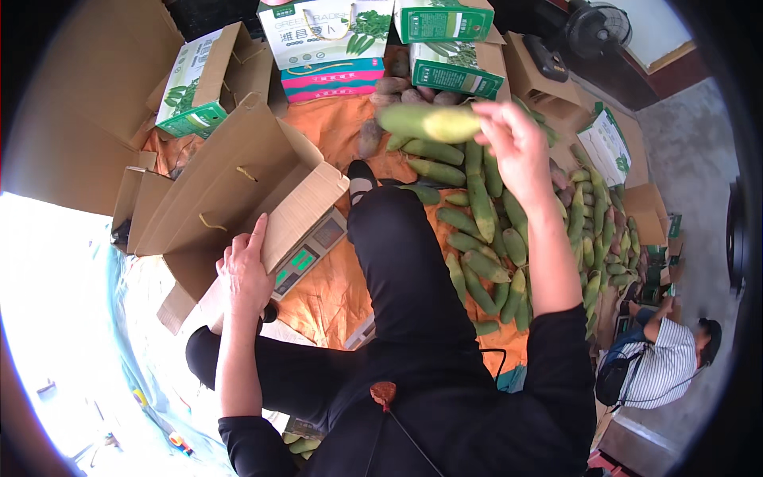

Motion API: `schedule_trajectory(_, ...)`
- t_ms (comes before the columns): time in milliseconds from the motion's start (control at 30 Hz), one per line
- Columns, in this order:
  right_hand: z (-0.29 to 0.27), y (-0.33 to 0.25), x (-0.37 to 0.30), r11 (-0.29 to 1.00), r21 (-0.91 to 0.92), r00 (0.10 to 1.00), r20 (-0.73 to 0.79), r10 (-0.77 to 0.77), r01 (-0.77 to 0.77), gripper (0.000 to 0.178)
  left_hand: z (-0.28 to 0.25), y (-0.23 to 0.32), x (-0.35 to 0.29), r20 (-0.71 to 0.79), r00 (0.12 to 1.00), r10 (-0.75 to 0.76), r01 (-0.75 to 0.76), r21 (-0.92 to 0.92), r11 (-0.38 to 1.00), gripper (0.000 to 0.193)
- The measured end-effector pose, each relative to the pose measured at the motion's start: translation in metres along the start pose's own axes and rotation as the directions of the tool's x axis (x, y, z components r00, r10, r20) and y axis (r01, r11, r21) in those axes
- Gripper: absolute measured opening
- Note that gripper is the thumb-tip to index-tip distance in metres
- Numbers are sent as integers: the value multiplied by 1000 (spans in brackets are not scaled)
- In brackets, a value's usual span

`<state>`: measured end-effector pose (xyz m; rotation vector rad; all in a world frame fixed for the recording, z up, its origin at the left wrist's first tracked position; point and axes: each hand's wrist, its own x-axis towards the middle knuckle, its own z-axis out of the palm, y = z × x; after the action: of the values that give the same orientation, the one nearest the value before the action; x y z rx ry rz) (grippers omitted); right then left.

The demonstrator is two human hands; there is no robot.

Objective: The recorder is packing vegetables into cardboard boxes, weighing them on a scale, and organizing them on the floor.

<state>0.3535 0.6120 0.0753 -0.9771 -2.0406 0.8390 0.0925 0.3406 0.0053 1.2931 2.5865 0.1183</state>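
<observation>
At the upper centre of the frame I see a green radish (421,122), blurred and raised above the heap of radishes (481,203), its pale end pinched between the closed thumb and fingers of the right hand (515,147). Left of centre I have the left hand (245,274) at the near edge of an open cardboard box (218,179), index finger stretched along it, though I cannot tell whether the others grip. I make out a lit scale (306,261) beside that edge, and printed cartons (326,32) along the top.
</observation>
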Motion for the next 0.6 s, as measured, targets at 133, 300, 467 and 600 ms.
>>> schedule_trajectory(133, 23, -59, 29, 950, 256, 981, 22, -192, 180, 10, 12, -10, 5, -14, 1000, 19, -20, -93, 995, 91)
schedule_trajectory(300, 110, -92, 46, 923, 109, 906, 177, -384, 370, 11, 8, -4, 5, -51, 995, 85, -88, -50, 995, 77)
schedule_trajectory(467, 251, -112, 17, 915, 8, 784, 512, -350, 403, 7, 16, -19, 3, -26, 998, 54, -55, -43, 998, 88)
schedule_trajectory(600, 326, -98, -11, 936, 17, 712, 644, -278, 350, 9, 8, 4, 6, -36, 992, 122, -123, -31, 992, 51)
